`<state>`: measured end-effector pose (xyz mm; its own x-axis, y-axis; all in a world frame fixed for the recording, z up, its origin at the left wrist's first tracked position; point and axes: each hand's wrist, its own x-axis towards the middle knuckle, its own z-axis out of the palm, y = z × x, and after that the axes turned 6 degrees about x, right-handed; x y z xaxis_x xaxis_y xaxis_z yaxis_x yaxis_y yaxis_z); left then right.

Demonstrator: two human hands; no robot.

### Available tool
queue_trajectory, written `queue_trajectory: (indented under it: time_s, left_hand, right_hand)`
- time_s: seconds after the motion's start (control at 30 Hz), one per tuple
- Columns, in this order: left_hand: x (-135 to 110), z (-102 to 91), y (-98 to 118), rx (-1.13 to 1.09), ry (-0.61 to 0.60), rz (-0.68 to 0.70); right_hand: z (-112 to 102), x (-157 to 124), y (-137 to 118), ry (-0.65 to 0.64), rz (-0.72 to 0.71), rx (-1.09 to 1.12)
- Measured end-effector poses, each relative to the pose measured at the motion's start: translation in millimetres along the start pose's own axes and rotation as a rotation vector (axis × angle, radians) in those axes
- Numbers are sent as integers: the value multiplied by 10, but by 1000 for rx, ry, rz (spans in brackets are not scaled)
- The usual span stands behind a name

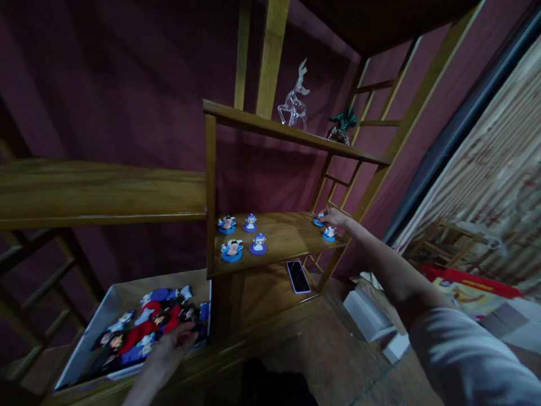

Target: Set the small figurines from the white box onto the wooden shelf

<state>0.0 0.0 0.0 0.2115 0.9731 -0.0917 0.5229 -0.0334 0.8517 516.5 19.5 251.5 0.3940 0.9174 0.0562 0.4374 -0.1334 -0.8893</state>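
My right hand reaches to the far right end of the middle shelf, its fingers closed on a small figurine with a blue round base. Just in front of it stands a similar blue-based figurine. At the shelf's left end are two more blue-based figurines, one behind and one in front, beside two purple-based figurines. My left hand is low inside a cardboard box of jumbled red, blue and black figurines. Its fingers are curled around something reddish, mostly hidden.
A phone lies on the lower shelf. Above, a clear deer ornament and a dark green ornament stand on the upper shelf. White boxes sit on the floor at right, near a red and yellow package. Wooden posts frame the shelves.
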Motion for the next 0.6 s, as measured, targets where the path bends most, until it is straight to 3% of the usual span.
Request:
queue_trajectory:
  time_s: [0.33,0.6]
  left_hand:
    - [5,-10,-13,123,-19,24]
    - [-42,-10,90,175,13,13]
  right_hand:
    - [-18,50,49,-51,67,7]
    - [-40,165,62,39,-35,-310]
